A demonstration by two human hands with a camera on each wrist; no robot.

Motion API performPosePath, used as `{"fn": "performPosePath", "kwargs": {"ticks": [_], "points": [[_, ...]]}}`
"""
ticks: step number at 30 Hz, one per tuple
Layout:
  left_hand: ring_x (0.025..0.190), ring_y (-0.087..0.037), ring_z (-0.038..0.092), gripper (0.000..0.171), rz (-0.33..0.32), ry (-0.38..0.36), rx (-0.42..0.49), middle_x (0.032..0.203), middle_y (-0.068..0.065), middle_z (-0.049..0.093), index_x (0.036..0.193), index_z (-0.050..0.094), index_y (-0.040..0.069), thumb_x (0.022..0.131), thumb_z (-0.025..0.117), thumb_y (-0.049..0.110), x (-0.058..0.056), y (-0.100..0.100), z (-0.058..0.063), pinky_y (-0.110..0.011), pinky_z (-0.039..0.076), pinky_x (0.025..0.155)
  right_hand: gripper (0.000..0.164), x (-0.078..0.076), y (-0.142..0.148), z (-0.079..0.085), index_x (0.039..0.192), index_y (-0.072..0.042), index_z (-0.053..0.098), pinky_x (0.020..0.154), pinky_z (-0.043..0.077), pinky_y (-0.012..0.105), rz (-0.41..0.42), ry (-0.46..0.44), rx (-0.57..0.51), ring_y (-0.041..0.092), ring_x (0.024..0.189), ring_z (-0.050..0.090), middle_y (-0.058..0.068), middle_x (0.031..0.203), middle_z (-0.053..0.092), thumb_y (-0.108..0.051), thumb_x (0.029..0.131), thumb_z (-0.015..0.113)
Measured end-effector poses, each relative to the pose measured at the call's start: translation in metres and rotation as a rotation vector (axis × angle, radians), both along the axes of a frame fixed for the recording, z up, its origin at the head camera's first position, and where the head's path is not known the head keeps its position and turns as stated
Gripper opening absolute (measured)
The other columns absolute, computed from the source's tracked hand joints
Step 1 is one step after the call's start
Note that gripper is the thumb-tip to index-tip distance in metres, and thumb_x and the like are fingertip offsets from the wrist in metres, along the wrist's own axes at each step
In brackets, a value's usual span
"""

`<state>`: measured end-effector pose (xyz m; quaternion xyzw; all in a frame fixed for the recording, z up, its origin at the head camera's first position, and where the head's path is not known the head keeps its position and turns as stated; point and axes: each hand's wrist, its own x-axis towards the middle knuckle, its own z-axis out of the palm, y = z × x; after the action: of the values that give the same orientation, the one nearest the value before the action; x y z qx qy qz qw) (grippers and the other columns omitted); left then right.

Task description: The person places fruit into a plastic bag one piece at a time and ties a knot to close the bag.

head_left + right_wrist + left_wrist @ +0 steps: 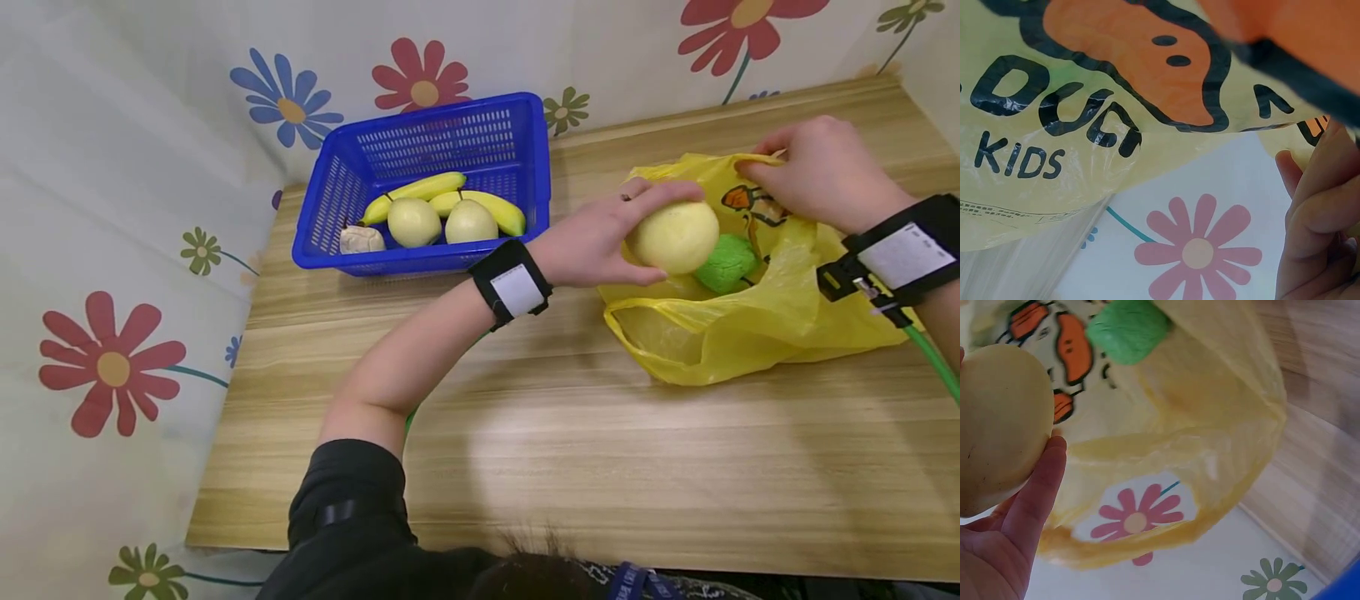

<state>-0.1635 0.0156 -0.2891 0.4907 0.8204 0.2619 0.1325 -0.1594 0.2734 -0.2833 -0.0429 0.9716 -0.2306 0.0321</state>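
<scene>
My left hand [592, 237] grips a round, pale yellow pear [675, 238] at the mouth of a yellow plastic bag [780, 308]. In the left wrist view, a finger and the thumb lie along the side of the pear [1004, 428]. With its fingertips, my right hand [832, 175] pinches the far rim of the bag and keeps it raised. A green, wrinkled, rounded thing [726, 263] lies inside the bag, just beyond the pear. Printed letters and orange figures show on the bag [1085, 169] in the right wrist view.
Left of the bag, a blue plastic basket [435, 260] stands at the back of the wooden table [525, 450]. In it are two bananas [495, 208], two pale pears [414, 222] and a whitish wrinkled thing [362, 239]. A flower-patterned curtain [622, 50] hangs behind.
</scene>
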Motion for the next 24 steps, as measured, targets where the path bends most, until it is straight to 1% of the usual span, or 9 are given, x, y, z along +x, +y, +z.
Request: {"fn": "performPosePath", "kwargs": {"ticks": [2, 4, 7, 9, 12, 15, 19, 21, 24], "points": [[0.111, -0.017, 0.050, 0.080, 0.009, 0.032, -0.071, 0.138, -0.012, 0.039, 0.152, 0.028, 0.020, 0.086, 0.073, 0.035, -0.001, 0.008, -0.008, -0.020, 0.037, 0.093, 0.043, 0.001, 0.000, 0.000, 0.113, 0.016, 0.059, 0.043, 0.034, 0.028, -0.003, -0.005, -0.008, 0.019, 0.043, 0.047, 0.008, 0.059, 0.058, -0.024, 0.098, 0.054], [0.106, -0.016, 0.052, 0.081, 0.024, 0.080, -0.137, 0.135, -0.011, 0.041, 0.152, 0.027, 0.022, 0.087, 0.072, 0.037, -0.004, 0.015, -0.014, -0.019, 0.038, 0.091, 0.042, 0.001, 0.000, 0.001, 0.113, 0.016, 0.059, 0.042, 0.034, 0.027, -0.001, 0.000, -0.008, 0.019, 0.043, 0.047, 0.007, 0.059, 0.058, -0.023, 0.098, 0.054], [0.098, -0.015, 0.053, 0.080, 0.050, 0.142, -0.224, 0.131, -0.010, 0.041, 0.153, 0.026, 0.024, 0.088, 0.070, 0.038, -0.008, 0.027, -0.021, -0.019, 0.041, 0.085, 0.041, 0.002, 0.001, 0.001, 0.111, 0.015, 0.060, 0.042, 0.033, 0.027, 0.000, 0.003, -0.019, 0.019, 0.043, 0.046, 0.006, 0.057, 0.057, -0.023, 0.098, 0.054], [0.095, -0.014, 0.053, 0.080, 0.075, 0.153, -0.266, 0.131, -0.009, 0.041, 0.153, 0.025, 0.026, 0.088, 0.070, 0.038, -0.011, 0.035, -0.025, -0.019, 0.042, 0.082, 0.040, 0.003, 0.000, 0.001, 0.109, 0.014, 0.060, 0.042, 0.033, 0.027, 0.004, -0.001, -0.030, 0.019, 0.043, 0.047, 0.006, 0.056, 0.056, -0.023, 0.098, 0.054], [0.092, -0.014, 0.056, 0.080, 0.114, 0.146, -0.315, 0.133, -0.008, 0.041, 0.153, 0.024, 0.029, 0.088, 0.070, 0.038, -0.014, 0.044, -0.031, -0.020, 0.043, 0.078, 0.038, 0.005, -0.003, 0.001, 0.109, 0.014, 0.060, 0.041, 0.033, 0.027, 0.026, 0.002, -0.034, 0.019, 0.043, 0.047, 0.006, 0.056, 0.055, -0.022, 0.098, 0.054], [0.094, -0.014, 0.056, 0.081, 0.121, 0.165, -0.362, 0.133, -0.008, 0.043, 0.155, 0.021, 0.029, 0.089, 0.068, 0.041, -0.015, 0.053, -0.037, -0.020, 0.043, 0.079, 0.037, 0.006, -0.009, 0.001, 0.108, 0.014, 0.060, 0.041, 0.033, 0.026, 0.057, 0.031, -0.016, 0.020, 0.043, 0.046, 0.006, 0.056, 0.053, -0.021, 0.099, 0.054], [0.105, -0.015, 0.054, 0.082, 0.118, 0.209, -0.408, 0.136, -0.009, 0.046, 0.156, 0.020, 0.025, 0.090, 0.064, 0.045, -0.015, 0.064, -0.044, -0.021, 0.043, 0.084, 0.035, 0.006, -0.015, 0.002, 0.105, 0.012, 0.062, 0.042, 0.032, 0.026, 0.093, 0.082, -0.004, 0.018, 0.043, 0.045, 0.004, 0.055, 0.051, -0.022, 0.099, 0.055], [0.110, -0.016, 0.053, 0.082, 0.139, 0.206, -0.416, 0.136, -0.008, 0.049, 0.155, 0.020, 0.023, 0.090, 0.064, 0.046, -0.017, 0.070, -0.047, -0.022, 0.044, 0.086, 0.033, 0.007, -0.017, 0.002, 0.103, 0.011, 0.063, 0.042, 0.031, 0.026, 0.109, 0.107, -0.006, 0.017, 0.043, 0.044, 0.004, 0.055, 0.051, -0.021, 0.098, 0.056], [0.114, -0.016, 0.055, 0.084, 0.198, 0.172, -0.413, 0.132, -0.005, 0.055, 0.155, 0.019, 0.020, 0.089, 0.065, 0.046, -0.023, 0.077, -0.054, -0.022, 0.043, 0.089, 0.030, 0.008, -0.023, 0.003, 0.101, 0.008, 0.064, 0.042, 0.031, 0.026, 0.129, 0.120, -0.012, 0.017, 0.043, 0.045, 0.004, 0.056, 0.052, -0.021, 0.098, 0.057]]}}
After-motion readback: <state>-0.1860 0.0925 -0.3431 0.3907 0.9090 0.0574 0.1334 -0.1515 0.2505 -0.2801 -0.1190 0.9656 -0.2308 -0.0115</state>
